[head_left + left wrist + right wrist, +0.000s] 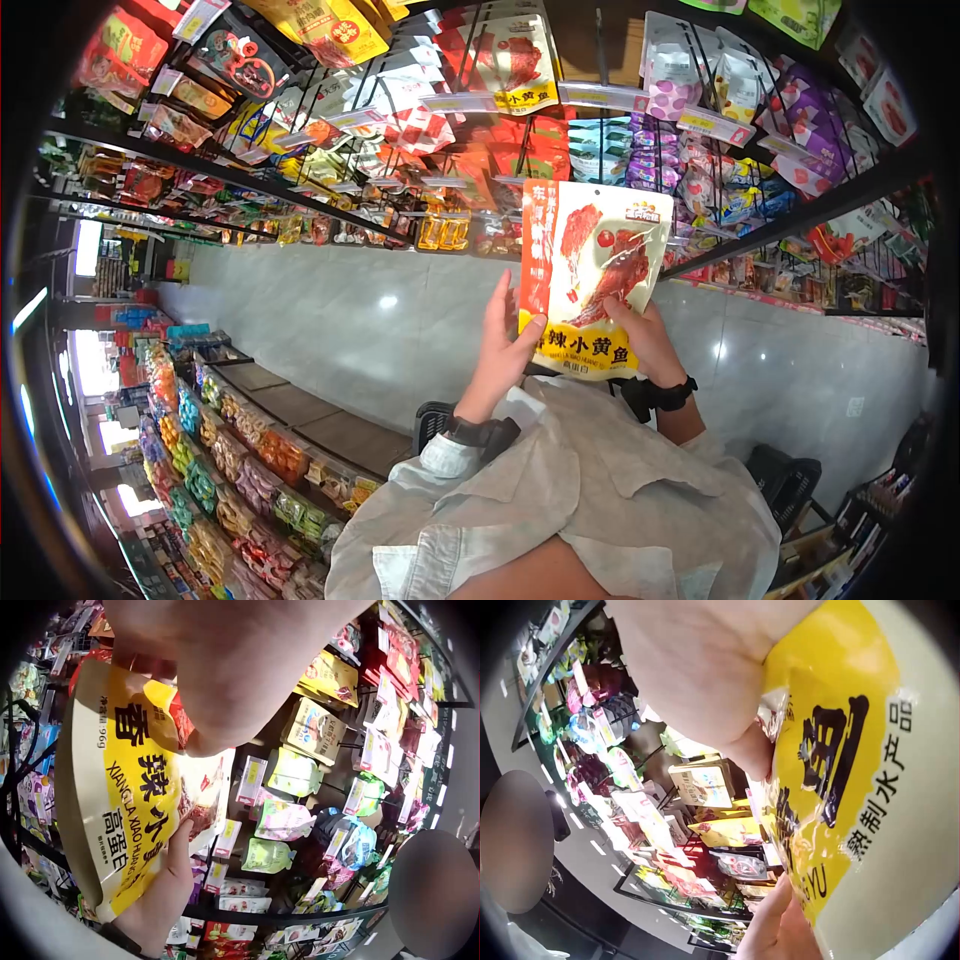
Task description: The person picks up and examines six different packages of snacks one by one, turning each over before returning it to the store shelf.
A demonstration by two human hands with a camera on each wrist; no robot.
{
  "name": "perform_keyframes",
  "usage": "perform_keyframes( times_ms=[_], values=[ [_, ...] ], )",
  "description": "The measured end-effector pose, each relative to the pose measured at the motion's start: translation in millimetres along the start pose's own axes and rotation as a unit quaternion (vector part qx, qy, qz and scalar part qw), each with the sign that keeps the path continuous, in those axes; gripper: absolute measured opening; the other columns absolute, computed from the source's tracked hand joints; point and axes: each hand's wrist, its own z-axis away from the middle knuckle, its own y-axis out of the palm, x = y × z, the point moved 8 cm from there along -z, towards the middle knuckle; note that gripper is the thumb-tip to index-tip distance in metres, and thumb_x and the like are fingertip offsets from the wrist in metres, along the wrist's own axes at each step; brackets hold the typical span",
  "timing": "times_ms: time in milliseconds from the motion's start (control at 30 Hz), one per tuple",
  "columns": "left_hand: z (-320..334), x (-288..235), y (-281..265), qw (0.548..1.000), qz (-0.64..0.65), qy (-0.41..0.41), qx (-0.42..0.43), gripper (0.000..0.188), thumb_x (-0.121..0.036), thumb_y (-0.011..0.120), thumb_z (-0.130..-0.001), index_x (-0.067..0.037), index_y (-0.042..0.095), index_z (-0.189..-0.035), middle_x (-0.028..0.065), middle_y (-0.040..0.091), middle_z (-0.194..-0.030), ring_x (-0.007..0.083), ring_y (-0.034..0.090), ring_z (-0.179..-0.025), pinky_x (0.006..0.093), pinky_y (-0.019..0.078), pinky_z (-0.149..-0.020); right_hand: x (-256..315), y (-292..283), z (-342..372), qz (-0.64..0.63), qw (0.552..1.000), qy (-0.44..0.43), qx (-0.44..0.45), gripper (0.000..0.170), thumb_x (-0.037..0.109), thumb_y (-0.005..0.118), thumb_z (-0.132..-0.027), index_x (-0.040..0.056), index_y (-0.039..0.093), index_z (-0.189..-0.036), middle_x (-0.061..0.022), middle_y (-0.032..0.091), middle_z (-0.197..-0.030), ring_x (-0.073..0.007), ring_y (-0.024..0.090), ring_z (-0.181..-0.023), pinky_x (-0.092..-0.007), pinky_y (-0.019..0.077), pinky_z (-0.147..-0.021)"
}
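- At twelve o'clock we see snack racks [625, 55], hung with pouches.
- Below them we find the fish packet [590, 265] (picture side showing), between both hands.
- At its eight o'clock, our left hand [506, 335] pinches its edge.
- At its five o'clock, our right hand [652, 345] grips it, thumb across the front.

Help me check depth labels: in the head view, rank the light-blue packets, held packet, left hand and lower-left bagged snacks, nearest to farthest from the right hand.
1. Held packet: in the right hand.
2. Left hand: held packet's left edge.
3. Light-blue packets: beyond the held packet.
4. Bagged snacks: far lower left.
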Motion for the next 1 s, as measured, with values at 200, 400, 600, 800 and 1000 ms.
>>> perform_keyframes(
  times_ms=[200,400,600,800,1000],
  values=[
    [-20.0,-4.9,-0.7,0.994,0.112,0.001,0.018,0.082,0.005,0.058,-0.094,-0.005,0.01,-0.159,0.0146,0.04,-0.151,0.0204,0.046,-0.134,0.0348,0.0383,-0.11,-17.4,9.3,-23.4,0.025,0.997,0.046,0.05,0.036,0.014,0.063,-0.098,0.0015,0.058,-0.131,-0.0043,0.066,-0.12,-0.0126,0.063,-0.106,-0.03,0.0496,-0.092],
    [-70.3,-1.9,-37.6,0.998,0.028,0.06,0.005,0.084,0.009,0.055,-0.093,-0.006,0.006,-0.16,0.0146,0.041,-0.152,0.0198,0.047,-0.133,0.0331,0.0407,-0.108,12.5,35.7,-73.0,0.092,0.992,-0.079,0.032,0.052,0.006,0.061,-0.097,0.0024,0.041,-0.145,-0.007,0.053,-0.139,-0.0151,0.052,-0.125,-0.0309,0.0429,-0.104],
    [-140.2,-15.5,-93.2,0.987,-0.102,0.124,0.004,0.083,-0.002,0.06,-0.093,-0.001,0.009,-0.159,0.0201,0.041,-0.151,0.0242,0.045,-0.136,0.0344,0.0391,-0.109,46.8,83.9,-132.7,0.126,0.982,-0.142,0.013,0.056,0.001,0.054,-0.099,0.0045,0.033,-0.15,-0.0099,0.053,-0.142,-0.0151,0.05,-0.129,-0.0316,0.041,-0.106],
    [-206.5,-13.9,-144.6,0.975,-0.144,0.163,0.052,0.08,-0.007,0.063,-0.093,0.006,0.014,-0.156,0.0263,0.044,-0.146,0.0342,0.049,-0.131,0.0394,0.0401,-0.108,40.1,108.5,-183.8,0.136,0.978,-0.131,-0.085,0.039,0.007,0.055,-0.101,0.0078,0.045,-0.139,-0.0048,0.063,-0.125,-0.0102,0.058,-0.116,-0.0297,0.0463,-0.099],
    [-231.3,13.1,-154.7,0.964,-0.147,0.202,0.085,0.072,-0.015,0.065,-0.094,0.007,0.027,-0.151,0.0308,0.047,-0.14,0.0445,0.05,-0.127,0.0447,0.0432,-0.104,26.8,98.3,-186.4,0.143,0.961,-0.145,-0.185,0.028,0.01,0.055,-0.102,0.0097,0.05,-0.13,-0.0011,0.063,-0.123,-0.0099,0.059,-0.112,-0.0317,0.0486,-0.097]
  ],
)
